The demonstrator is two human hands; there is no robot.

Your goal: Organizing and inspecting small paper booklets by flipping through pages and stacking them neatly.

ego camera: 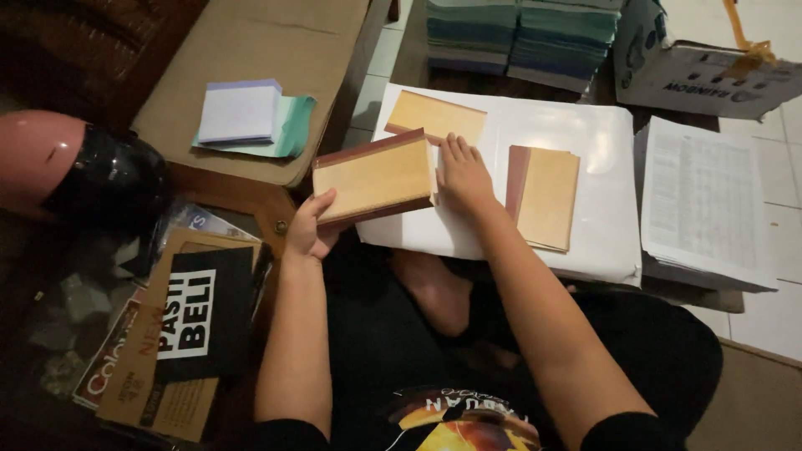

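Leftmost, at the upper left of the frame, sits one helmet (75, 167), pink on top with a dark visor. Below it, at the lower left, lie a few printed magazines (171, 334), overlapping; I cannot count them exactly. Further right, near the top, a small pile of pale notepaper (251, 117), lilac over green, rests on a brown cushion (251, 50).

The left hand (309, 230) grasps one stack of tan sheets (376, 177), edged dark red along the top and bottom, by its lower left corner, thumb on top and fingers beneath. The right hand (462, 175) lies flat and open, palm down, at that stack's right edge, fingertips touching it.

Three tan stacks show in all: the held one, a second stack (436, 115) just above it, and a third stack (543, 196) to the right of the right hand. The last two lie on one large white sheet (593, 142).

At the right of the frame, a pile of printed white pages (706, 200) lies beside the white sheet. Along the top edge stand two tall stacks of bluish-green paper (522, 33), and a grey-white bag (702, 71) lies at the upper right.
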